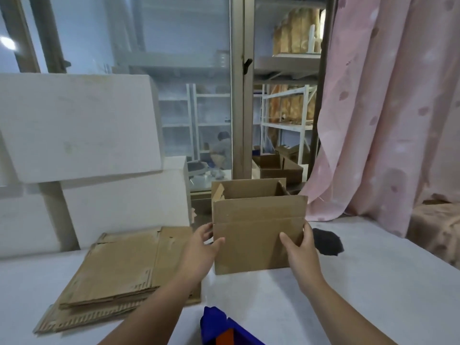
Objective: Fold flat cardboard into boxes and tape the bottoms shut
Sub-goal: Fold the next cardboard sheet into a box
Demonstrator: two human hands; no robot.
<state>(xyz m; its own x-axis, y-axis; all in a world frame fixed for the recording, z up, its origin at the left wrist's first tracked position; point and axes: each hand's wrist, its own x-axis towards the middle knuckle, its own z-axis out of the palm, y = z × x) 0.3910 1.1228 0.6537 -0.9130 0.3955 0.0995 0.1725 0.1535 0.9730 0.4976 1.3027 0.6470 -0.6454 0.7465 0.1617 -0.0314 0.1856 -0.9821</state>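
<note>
An opened-up brown cardboard box (256, 235) stands upright on the white table (373, 282), its top flaps up and its inside open to view. My left hand (199, 247) holds its left side, thumb on the front face and fingers round the left wall. My right hand (301, 247) holds the right side, thumb on the front face and fingers behind the right edge. A stack of flat cardboard sheets (117, 272) lies on the table to the left of the box.
A blue and orange tape dispenser (224, 327) sits at the near table edge. A black object (327, 241) lies right of the box. Large white foam blocks (79, 125) stand at back left. A glass window and a pink curtain (388, 108) close the back.
</note>
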